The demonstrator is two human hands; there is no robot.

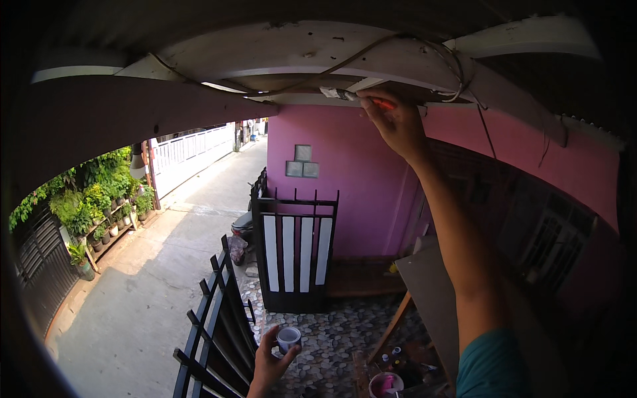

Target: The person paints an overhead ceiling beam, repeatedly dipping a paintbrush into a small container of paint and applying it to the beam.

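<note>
My right hand [395, 126] is raised under the roof, closed on a paintbrush [379, 103] with a red-orange handle. Its white-stained bristles [332, 92] are at the lower edge of a painted roof beam [298, 56]; whether they touch it I cannot tell. Brown and white wires [451, 76] hang along the beam near the brush. Low in the view, my left hand [272, 361] is closed around a small clear cup [289, 338], held over the patterned tiled floor [318, 358].
Black railings [209, 318] and a black-and-white gate [297, 252] border a lane [146, 272] with potted plants [99, 222]. A pink wall [352, 172] stands ahead. At lower right lean a board [431, 285] and an easel-like wooden leg, beside a bucket of pink paint [386, 387] and small bottles.
</note>
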